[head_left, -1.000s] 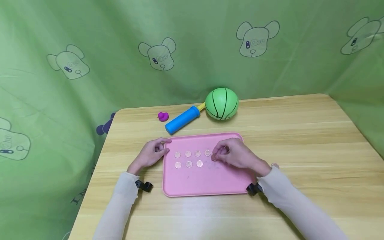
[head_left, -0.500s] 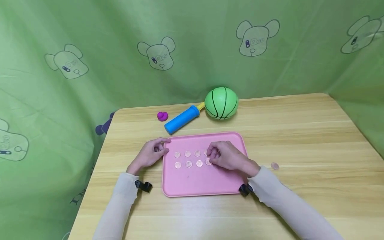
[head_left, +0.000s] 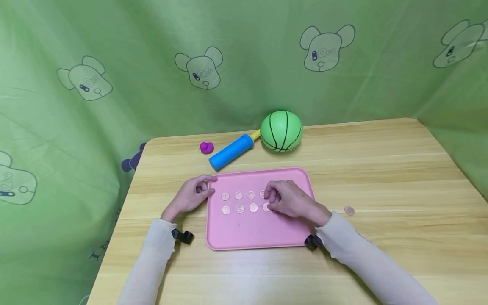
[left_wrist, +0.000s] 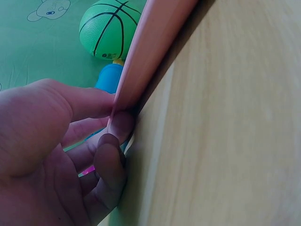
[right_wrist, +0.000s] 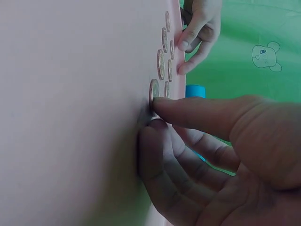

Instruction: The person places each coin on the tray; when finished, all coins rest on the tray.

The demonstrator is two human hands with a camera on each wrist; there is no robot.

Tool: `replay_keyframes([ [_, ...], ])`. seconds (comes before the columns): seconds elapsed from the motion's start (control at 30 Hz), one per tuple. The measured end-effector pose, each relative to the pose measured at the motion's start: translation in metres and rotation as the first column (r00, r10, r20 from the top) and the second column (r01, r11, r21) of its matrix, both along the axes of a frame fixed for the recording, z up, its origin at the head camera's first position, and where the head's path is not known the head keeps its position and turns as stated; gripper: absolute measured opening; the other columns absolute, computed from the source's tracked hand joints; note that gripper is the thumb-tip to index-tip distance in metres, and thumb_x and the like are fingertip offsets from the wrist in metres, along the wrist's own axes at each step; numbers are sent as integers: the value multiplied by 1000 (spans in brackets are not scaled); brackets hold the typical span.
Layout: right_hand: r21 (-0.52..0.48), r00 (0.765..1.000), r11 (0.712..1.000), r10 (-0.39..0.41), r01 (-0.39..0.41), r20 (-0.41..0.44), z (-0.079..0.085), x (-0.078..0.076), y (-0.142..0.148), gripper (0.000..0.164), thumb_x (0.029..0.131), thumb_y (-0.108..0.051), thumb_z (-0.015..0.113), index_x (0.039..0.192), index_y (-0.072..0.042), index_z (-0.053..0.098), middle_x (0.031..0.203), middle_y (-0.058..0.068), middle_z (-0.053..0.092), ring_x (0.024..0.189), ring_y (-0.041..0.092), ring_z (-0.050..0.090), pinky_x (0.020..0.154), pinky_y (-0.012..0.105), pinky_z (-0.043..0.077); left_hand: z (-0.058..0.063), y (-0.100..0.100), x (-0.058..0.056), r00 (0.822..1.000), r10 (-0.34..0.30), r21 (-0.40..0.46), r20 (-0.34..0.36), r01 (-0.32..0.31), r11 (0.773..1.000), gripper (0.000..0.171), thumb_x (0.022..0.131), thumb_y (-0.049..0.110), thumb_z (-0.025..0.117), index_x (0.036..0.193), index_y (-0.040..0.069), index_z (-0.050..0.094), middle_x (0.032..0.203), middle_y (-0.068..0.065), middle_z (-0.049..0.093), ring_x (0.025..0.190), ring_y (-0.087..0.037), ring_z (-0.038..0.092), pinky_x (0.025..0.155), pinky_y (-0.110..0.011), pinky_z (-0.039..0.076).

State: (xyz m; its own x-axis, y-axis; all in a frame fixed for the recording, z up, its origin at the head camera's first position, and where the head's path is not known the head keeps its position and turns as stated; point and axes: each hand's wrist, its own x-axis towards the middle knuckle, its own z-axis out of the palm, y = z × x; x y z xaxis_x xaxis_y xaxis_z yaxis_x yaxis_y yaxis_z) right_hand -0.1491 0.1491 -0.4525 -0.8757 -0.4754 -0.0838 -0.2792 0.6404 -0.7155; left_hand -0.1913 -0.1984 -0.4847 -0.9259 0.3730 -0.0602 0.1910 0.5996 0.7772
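Observation:
A pink tray [head_left: 259, 237] lies on the wooden table, with several coins [head_left: 239, 209] set flat in two rows on it. At its left edge my left hand [head_left: 188, 195] pinches the rim between thumb and fingers, as the left wrist view shows along the pink tray wall [left_wrist: 150, 42]. My right hand [head_left: 288, 199] is low over the tray at the right end of the rows. In the right wrist view its straight thumb presses on the end coin [right_wrist: 154, 89] of the near row, while the bent fingers [right_wrist: 153, 150] rest beside it, apart from the coin.
One more coin [head_left: 349, 210] lies on the table [head_left: 396, 178] right of the tray, near the right sleeve. Behind the tray are a blue pump [head_left: 231, 152], a green ball [head_left: 282, 131] and a small purple duck [head_left: 206, 148]. A green curtain [head_left: 251, 51] hangs behind.
My right hand has moved left and set the coin it held down at the end of the near row, then shifted it slightly right. My left hand stays at the rim.

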Motion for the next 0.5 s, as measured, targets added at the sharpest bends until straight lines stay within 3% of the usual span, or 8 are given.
replay_keyframes([
  [0.13, -27, 1000, 999, -18, 18, 3, 3, 2, 3, 20, 89, 0, 86, 104, -3, 72, 88, 5, 72, 79, 11, 63, 76, 24, 55, 0, 0, 0, 1000, 1, -2, 1, -1, 1000, 37, 104, 10, 74, 141, 10, 71, 85, -4, 67, 73, -15, 56, 70, -24, 46],
  [0.27, -68, 996, 994, -88, 89, 20, 11, 3, 14, 20, 91, 0, 84, 106, -2, 72, 92, 7, 74, 82, 15, 67, 74, 23, 58, 0, 0, 1, 1000, 4, -2, 14, -4, 1000, 37, 104, 11, 73, 142, 10, 71, 86, -5, 67, 74, -16, 56, 70, -24, 45],
  [0.5, -77, 981, 979, -182, 187, 66, 28, 12, 57, 24, 93, 1, 81, 114, -1, 71, 100, 12, 74, 87, 21, 69, 72, 26, 61, -1, 1, 1, 1000, 5, -1, 10, -4, 1000, 37, 104, 11, 73, 141, 10, 71, 86, -5, 67, 74, -16, 56, 69, -24, 45],
])
